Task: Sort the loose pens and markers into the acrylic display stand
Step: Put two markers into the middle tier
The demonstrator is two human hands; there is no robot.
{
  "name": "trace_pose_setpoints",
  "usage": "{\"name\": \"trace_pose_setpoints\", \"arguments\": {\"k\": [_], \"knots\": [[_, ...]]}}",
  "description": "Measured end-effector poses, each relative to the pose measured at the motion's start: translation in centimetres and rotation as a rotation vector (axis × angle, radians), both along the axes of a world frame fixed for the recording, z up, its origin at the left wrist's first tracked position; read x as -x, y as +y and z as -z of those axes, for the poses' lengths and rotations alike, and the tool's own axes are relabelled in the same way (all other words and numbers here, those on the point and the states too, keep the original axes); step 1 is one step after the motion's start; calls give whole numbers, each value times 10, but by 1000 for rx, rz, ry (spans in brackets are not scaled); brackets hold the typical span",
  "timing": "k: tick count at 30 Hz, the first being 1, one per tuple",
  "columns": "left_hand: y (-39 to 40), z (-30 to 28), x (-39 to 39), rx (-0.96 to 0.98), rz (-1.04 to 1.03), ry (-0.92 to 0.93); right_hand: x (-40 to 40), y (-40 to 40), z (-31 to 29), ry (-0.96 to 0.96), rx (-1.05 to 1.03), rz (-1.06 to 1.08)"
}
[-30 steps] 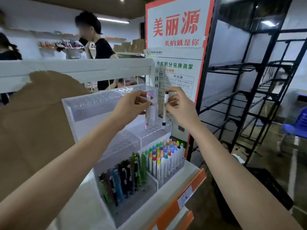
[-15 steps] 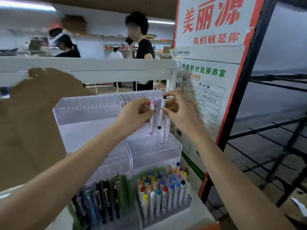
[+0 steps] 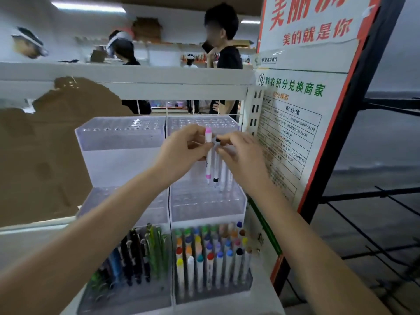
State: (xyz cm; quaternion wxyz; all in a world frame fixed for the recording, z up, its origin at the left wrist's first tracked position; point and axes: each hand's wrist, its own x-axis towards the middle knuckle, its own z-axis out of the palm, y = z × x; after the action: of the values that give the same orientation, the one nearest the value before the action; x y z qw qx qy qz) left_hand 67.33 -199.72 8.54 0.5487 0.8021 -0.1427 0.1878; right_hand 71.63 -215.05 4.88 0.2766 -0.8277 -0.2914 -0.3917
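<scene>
left hand (image 3: 181, 148) pinches pink pen (image 3: 208, 155) | right hand (image 3: 241, 155) pinches black pen (image 3: 216, 164) | both above acrylic stand (image 3: 122, 142) | white shelf (image 3: 127, 76), shop behind

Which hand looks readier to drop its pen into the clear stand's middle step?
Probably the right hand: its black-tipped pen hangs slightly lower over the middle step than the pink pen held by the left hand. It's close, though.
</scene>
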Motion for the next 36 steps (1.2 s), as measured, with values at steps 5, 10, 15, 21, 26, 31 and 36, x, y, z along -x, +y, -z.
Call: {"name": "trace_pose_setpoints", "arguments": {"k": [5,10,15,21,26,31,36], "knots": [[-1,0,5,18,-48,15,-3,5,20,-31,28,88],[0,3,7,26,-101,0,16,1,-5,169,-246,-139],[-6,10,8,-109,-176,-88,34,8,-29,363,-408,-272],[-7,11,5,-190,-240,-142,30,14,-32,332,-413,-198],[9,24,8,-522,-256,-92,24,10,-33,355,-459,-220],[25,47,13,-878,-303,-74,20,12,-24,363,-448,-232],[26,51,14,-982,-332,-113,20,14,-25,288,-393,-238]]}}
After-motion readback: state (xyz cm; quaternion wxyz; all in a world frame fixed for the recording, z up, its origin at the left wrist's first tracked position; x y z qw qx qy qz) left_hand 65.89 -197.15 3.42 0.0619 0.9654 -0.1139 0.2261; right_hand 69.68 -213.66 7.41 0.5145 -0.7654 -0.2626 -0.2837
